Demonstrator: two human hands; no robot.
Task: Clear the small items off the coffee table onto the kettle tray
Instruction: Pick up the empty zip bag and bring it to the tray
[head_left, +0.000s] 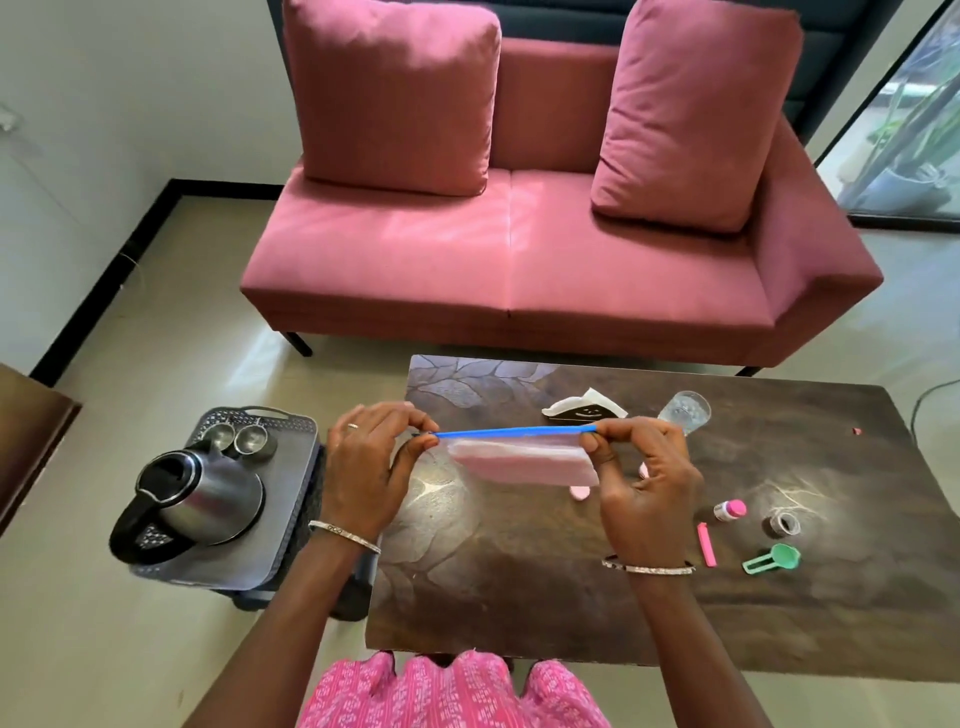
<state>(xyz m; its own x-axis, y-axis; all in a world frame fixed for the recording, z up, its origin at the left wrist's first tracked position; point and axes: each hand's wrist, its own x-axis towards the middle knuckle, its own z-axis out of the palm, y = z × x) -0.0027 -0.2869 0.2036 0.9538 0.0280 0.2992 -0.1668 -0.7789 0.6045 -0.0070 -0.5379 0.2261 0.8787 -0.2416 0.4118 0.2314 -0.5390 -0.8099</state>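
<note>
Pink plastic pouch (524, 460) hangs over the bench (519, 597), top corners pinched by my left hand (369, 457) and right hand (639, 488). I judge it light and floppy; its stiffer blue strip (514, 432) suits gripping. The kettle tray (283, 514) sits at nine o'clock.

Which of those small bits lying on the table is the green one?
The green scoop with the slotted handle. The stick beside it and the cap of the little bottle are pink; the tape roll is grey.
</note>
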